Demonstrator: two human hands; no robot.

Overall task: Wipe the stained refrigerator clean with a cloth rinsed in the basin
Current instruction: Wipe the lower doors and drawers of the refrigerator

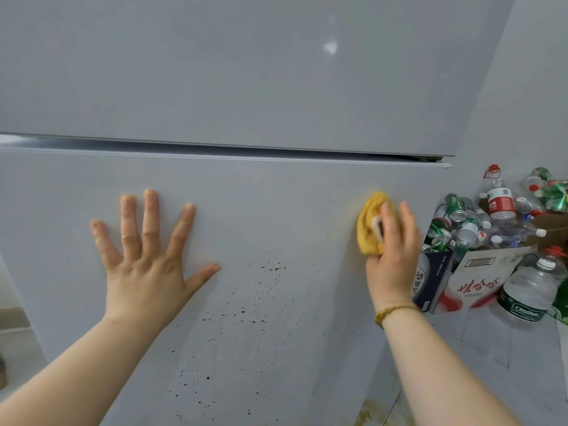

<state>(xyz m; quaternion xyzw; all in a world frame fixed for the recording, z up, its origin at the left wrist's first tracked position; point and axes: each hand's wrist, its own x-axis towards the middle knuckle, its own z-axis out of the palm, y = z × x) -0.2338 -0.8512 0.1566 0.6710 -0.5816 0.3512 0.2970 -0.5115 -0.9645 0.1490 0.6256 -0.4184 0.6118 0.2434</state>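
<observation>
Your left hand (144, 265) lies flat, fingers spread, on the refrigerator (276, 204) lower door; brown stains (246, 312) speckle the middle; your right hand (392, 256) grips the yellow cloth (368, 226) against the door's right edge; wiping step; likely sweep left-downward next.

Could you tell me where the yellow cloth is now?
In the head view, the yellow cloth is bunched in the right hand, against the lower refrigerator door near its right edge, up and right of the brown splatter.
</observation>
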